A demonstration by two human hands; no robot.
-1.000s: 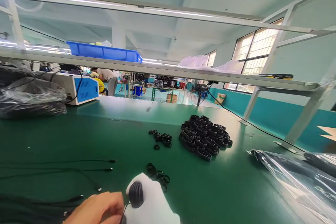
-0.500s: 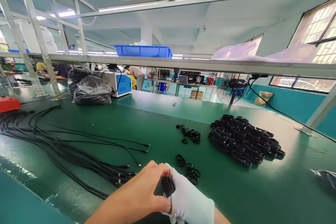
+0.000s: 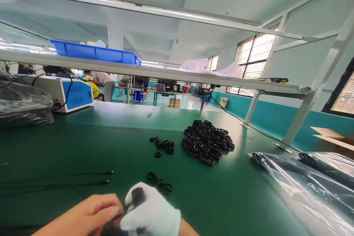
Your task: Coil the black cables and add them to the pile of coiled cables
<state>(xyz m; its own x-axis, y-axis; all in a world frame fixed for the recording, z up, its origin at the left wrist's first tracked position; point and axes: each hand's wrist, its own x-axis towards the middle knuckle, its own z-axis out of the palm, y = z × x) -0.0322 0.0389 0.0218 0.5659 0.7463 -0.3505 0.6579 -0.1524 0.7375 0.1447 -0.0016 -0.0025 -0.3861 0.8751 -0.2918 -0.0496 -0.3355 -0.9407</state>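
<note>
Low in the view, my right hand (image 3: 155,210), in a white glove, is closed around a small coil of black cable (image 3: 138,196). Left of it, touching or nearly so, my bare left hand (image 3: 94,212) pinches a thin black strand (image 3: 127,206) that runs to the coil. Whether this is the cable or a band I cannot tell. Just beyond the glove lie a few small black bands (image 3: 160,183), with another cluster of small bands (image 3: 166,146) farther off. Two straight cable ends (image 3: 106,182) rest on the green table to the left.
A heap of coiled black cables (image 3: 207,142) lies right of centre. Plastic-wrapped packages (image 3: 309,188) cover the right side. A blue-and-white machine (image 3: 74,94) and a dark plastic bag (image 3: 24,103) stand back left. Overhead, a shelf (image 3: 160,72) carries a blue tray (image 3: 94,53).
My view has swung right. My left hand, earlier spread with a black band stretched between thumb and finger at the coil, is now closed and drawn to the coil's left side.
</note>
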